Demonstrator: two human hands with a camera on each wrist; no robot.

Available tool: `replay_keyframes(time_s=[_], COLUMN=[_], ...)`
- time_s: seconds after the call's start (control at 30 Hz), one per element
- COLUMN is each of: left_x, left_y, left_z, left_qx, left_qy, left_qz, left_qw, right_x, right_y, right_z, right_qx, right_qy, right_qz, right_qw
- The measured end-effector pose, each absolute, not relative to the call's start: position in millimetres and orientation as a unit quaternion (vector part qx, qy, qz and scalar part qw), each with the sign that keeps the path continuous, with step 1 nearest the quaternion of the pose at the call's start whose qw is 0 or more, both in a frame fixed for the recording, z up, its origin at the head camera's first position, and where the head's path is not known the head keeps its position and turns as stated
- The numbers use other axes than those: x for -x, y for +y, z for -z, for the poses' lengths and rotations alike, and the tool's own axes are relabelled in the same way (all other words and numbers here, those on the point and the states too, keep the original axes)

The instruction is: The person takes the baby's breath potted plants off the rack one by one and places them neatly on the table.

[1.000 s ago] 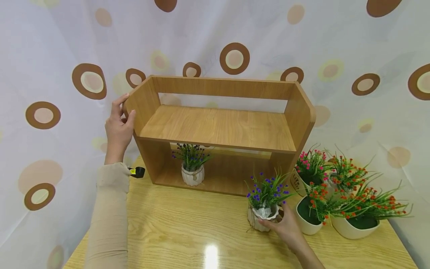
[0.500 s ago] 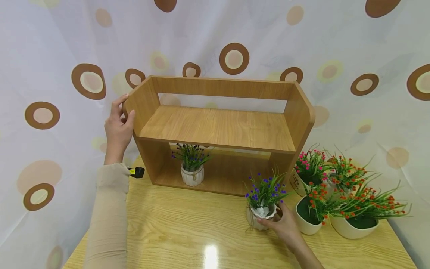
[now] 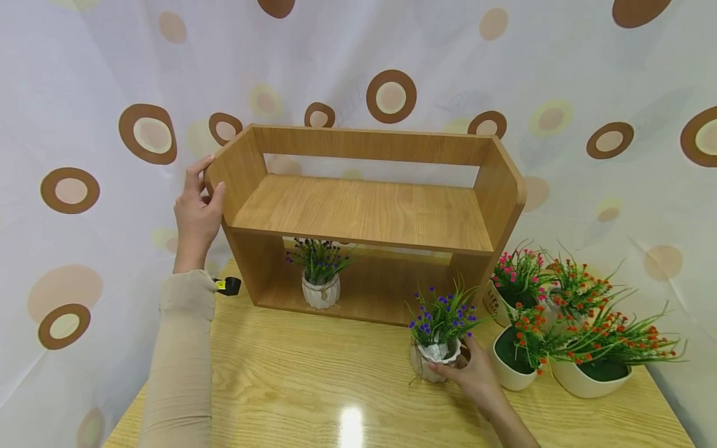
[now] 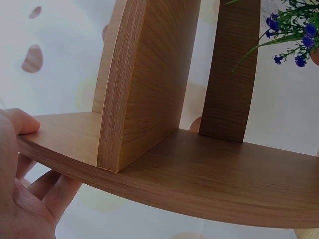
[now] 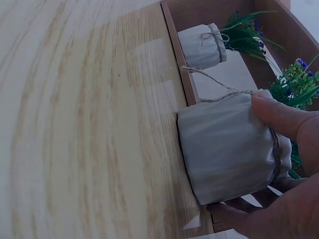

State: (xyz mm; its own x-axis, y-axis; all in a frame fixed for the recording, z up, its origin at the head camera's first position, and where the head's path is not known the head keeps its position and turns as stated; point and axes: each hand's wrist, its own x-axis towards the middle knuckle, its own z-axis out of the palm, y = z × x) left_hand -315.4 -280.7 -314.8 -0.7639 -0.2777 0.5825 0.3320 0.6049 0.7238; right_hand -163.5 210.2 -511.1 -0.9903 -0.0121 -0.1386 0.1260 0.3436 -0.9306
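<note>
My left hand (image 3: 197,214) grips the upper left side panel of a two-tier wooden shelf (image 3: 358,208); in the left wrist view the thumb lies on one face and the fingers on the other. My right hand (image 3: 476,376) holds a white flowerpot (image 5: 229,149) with a twine band and purple flowers (image 3: 445,317), thumb near the rim and fingers around the far side. That pot stands upright at the table, in front of the shelf's lower right. A matching white pot (image 3: 321,291) with dark purple flowers sits on the lower tier, left of its middle.
Right of the shelf stand several pots with pink and orange-red flowers, among them a cream pot (image 3: 590,381) and a smaller white pot (image 3: 512,372). A black item with a yellow label (image 3: 228,286) lies left of the shelf. A patterned curtain (image 3: 358,56) hangs behind the wooden table (image 3: 291,373).
The right hand and its flowerpot have shifted very slightly left, then stayed put. My left hand keeps its hold on the side panel.
</note>
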Motion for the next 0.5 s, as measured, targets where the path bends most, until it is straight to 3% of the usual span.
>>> replay_keyframes(time_s=[0.5], left_x=[314.7], left_y=[-280.8], left_z=[314.3], left_qx=[0.015], left_qy=[-0.828], left_qz=[0.445], left_qw=[0.341], right_x=[162.0], right_y=[208.9], right_z=[511.3], right_qx=[-0.03], right_qy=[0.828], right_qz=[0.557], right_qw=[0.051])
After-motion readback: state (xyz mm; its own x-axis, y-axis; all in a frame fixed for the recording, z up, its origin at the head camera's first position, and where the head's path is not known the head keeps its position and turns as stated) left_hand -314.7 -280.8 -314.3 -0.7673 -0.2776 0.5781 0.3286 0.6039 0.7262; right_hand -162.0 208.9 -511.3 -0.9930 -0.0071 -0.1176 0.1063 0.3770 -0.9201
